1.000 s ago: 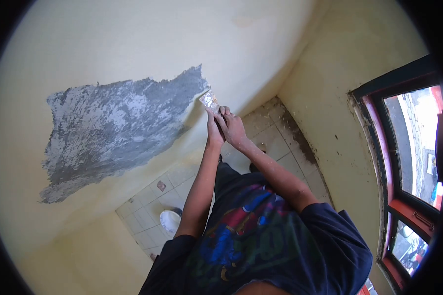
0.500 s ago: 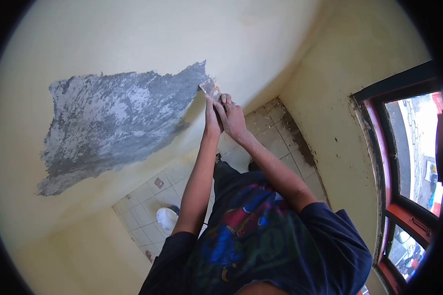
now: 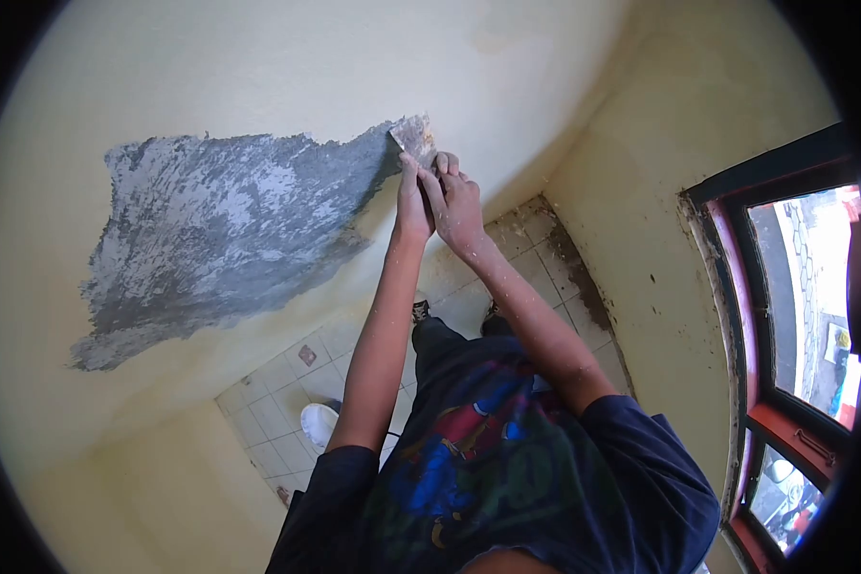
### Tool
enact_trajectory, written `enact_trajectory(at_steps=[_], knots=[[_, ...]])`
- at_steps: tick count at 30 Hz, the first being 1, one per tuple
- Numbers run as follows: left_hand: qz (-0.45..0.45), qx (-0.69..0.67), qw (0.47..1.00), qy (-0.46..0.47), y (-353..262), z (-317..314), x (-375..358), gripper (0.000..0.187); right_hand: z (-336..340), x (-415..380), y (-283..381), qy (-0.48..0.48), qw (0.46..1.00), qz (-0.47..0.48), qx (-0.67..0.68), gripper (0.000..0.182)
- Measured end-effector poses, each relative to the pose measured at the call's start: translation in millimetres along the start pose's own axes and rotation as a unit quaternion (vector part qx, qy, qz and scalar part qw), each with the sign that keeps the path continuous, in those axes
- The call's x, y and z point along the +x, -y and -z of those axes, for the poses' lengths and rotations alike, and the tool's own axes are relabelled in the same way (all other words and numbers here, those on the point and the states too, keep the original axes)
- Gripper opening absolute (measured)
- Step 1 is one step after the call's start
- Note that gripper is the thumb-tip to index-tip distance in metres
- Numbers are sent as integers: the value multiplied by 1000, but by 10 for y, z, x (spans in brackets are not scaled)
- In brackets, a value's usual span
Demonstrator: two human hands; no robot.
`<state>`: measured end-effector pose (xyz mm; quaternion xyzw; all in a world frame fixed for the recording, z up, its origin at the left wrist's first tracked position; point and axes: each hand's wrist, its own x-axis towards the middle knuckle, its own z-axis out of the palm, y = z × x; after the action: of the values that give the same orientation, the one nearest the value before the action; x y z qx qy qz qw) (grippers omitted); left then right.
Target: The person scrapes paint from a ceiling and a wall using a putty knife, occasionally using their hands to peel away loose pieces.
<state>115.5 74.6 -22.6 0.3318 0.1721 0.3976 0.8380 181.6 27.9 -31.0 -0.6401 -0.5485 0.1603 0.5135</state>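
Both my hands grip one putty knife (image 3: 413, 137), whose dusty metal blade lies against the wall at the upper right corner of a scraped grey patch (image 3: 230, 234). My left hand (image 3: 413, 203) is closed on it from the left, thumb up near the blade. Wrapped over it from the right is my right hand (image 3: 456, 203), fingers curled. The handle is mostly hidden by my fingers. Pale cream paint (image 3: 287, 77) surrounds the patch, whose edges are ragged. Dust speckles my hands and forearms.
A white bucket (image 3: 318, 423) stands on the tiled floor (image 3: 279, 407), left of my left arm. On the right, a red and dark window frame (image 3: 794, 435) is set in a side wall (image 3: 641, 287). Debris lies along the floor's edge in the corner.
My hands and the putty knife have moved up the wall. The blade has gone from beside the patch's right edge to its upper right corner.
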Motion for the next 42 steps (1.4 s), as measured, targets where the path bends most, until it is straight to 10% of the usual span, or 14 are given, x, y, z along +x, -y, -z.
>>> enact_trajectory(at_steps=[5, 33, 42], knots=[[8, -86, 992, -88, 626, 463, -367, 59, -176, -506, -424, 154, 981, -94, -76, 38], [-15, -38, 999, -27, -11, 16, -54, 64, -42, -19, 23, 17, 996, 15, -84, 22], [2, -105, 991, -78, 511, 514, -383, 62, -235, -449, -290, 119, 989, -22, -80, 29]])
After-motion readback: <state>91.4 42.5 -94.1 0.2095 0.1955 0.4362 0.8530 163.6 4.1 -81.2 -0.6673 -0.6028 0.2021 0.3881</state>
